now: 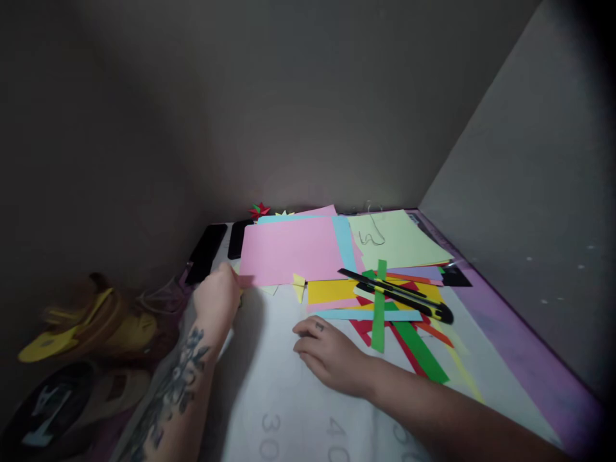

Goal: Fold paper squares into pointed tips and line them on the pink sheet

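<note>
My left hand (217, 294) is closed, its knuckles up, beside the lower left corner of a pink paper sheet (291, 251). Its fingertips are hidden behind the hand, so whatever they hold cannot be made out. My right hand (327, 350) lies low over the white printed sheet (283, 378), fingers loosely bent and slightly apart, with nothing seen in them. Just above it are a light blue paper strip (346, 315) and a small folded yellow paper piece (299, 287). A black and yellow box cutter (409, 299) lies across the coloured strips, with a green strip (379, 321) near it.
Pale green paper (399, 240) with a thin dark cord (373, 239) on it lies at the back right. Two dark phone-like slabs (208, 250) are at the back left. A red and green paper star (260, 210) stands by the wall. A cap (52, 410) and yellow-brown items (91, 327) sit left.
</note>
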Demonstrator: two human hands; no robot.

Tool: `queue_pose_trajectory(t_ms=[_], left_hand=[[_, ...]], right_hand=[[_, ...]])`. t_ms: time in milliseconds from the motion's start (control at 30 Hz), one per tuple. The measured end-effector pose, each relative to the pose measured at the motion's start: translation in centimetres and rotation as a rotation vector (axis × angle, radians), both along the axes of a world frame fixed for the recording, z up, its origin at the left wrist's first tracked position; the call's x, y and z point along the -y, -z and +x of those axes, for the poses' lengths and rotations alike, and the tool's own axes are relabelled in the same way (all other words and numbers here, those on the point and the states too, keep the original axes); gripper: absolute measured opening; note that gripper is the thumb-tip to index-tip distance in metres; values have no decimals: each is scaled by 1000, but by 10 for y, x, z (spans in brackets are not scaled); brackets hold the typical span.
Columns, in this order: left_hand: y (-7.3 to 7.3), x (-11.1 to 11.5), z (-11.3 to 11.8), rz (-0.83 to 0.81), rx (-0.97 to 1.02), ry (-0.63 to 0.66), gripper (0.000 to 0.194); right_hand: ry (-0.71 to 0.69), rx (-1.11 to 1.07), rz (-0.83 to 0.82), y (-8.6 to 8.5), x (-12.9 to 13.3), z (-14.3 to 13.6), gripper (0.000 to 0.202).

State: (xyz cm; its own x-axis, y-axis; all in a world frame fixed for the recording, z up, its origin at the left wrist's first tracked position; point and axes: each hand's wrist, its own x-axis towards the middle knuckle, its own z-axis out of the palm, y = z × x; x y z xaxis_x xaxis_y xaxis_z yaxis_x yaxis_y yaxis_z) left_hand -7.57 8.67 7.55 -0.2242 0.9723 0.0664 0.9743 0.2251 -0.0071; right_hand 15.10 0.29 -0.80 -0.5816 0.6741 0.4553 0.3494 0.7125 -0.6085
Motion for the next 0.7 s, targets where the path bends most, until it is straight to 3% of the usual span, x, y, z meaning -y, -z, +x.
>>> queue_pose_trajectory(t_ms=[67,133,200,300,400,467,700], left_hand=[[-9,22,7,298,259,61,27],[-7,42,16,383,725,142,22],[6,57,26,198,1212,125,24],[32,71,38,-76,1649,-70,30],[49,80,43,-215,1849,-250,32],[53,84,42,-291,1908,-285,32],[55,86,31,-370,2018,-139,41]], right_hand=[[33,-51,9,-2,1,1,24],[112,-118,15,-3,1,0,37],[212,-154,27,-3,2,-1,49],[318,-121,75,1,2,-4,53],[358,-60,124,4,1,-2,46],[355,-45,155,3,0,1,39],[145,-88,212,-1,-3,7,33]])
